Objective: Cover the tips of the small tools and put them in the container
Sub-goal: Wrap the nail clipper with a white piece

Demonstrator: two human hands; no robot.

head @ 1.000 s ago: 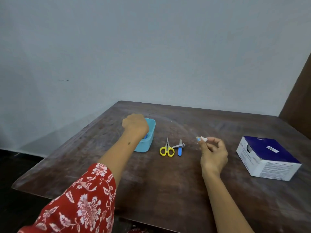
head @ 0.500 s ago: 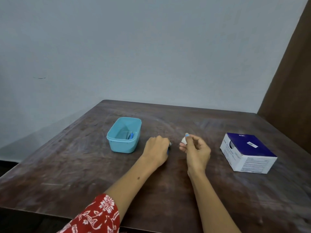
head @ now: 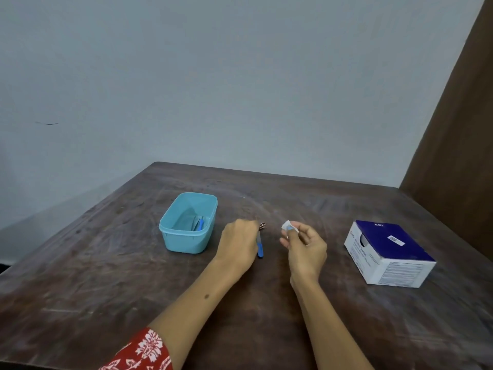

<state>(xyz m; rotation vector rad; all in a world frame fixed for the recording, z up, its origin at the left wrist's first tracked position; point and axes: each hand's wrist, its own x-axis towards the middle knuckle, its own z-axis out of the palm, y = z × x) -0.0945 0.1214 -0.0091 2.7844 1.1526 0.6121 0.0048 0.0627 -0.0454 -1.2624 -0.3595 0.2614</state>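
My left hand [head: 237, 244] rests knuckles-up on the table with its fingers curled down over the spot where the yellow scissors lay; the scissors are hidden under it. A small blue-handled tool [head: 260, 248] with a metal tip lies along the hand's right edge, touching it. My right hand [head: 304, 249] is raised just right of that, pinching a small white cap [head: 287, 225] between thumb and forefinger. The light blue container [head: 170, 228] stands left of my left hand, with blue-handled tools [head: 199, 224] lying inside.
A blue and white cardboard box [head: 386, 252] sits at the right of the dark wooden table [head: 106, 276]. A brown panel [head: 458, 129] rises at the far right, and a pale wall stands behind the table.
My left hand left the container and came right and down onto the tools, covering the scissors. The view shifted right. My right hand still holds the cap.
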